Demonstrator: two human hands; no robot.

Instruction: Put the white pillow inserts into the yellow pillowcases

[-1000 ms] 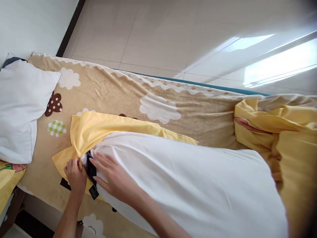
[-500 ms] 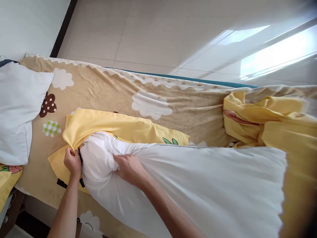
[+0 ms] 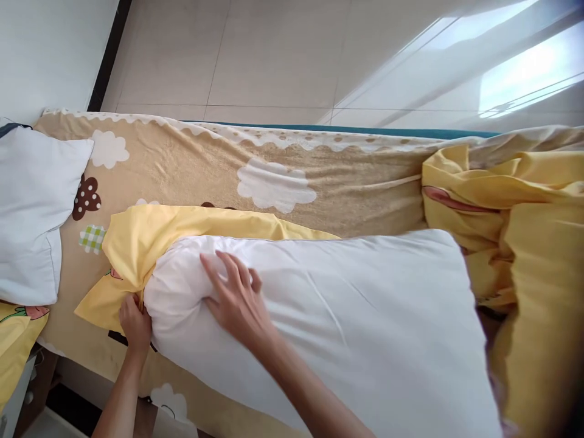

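A plump white pillow lies across the bed, its left end bunched and tucked against the opening of a yellow pillowcase. My left hand is closed on the pillowcase's gathered edge, right beside the pillow's end. On top of the pillow rests my right hand, fingers apart and curved over the white fabric. Part of the pillowcase lies flat beneath and behind the pillow, so its full shape is hidden.
Tan bedding with cloud shapes covers the bed. A second white pillow lies at the left, above some yellow printed fabric. Crumpled yellow cloth heaps at the right. Tiled floor lies beyond the bed.
The pillow's right end has shifted left, towards the pillowcase. My right hand has loosened from its grasp on the pillow and spread its fingers. My left hand keeps hold of the pillowcase, slightly lower.
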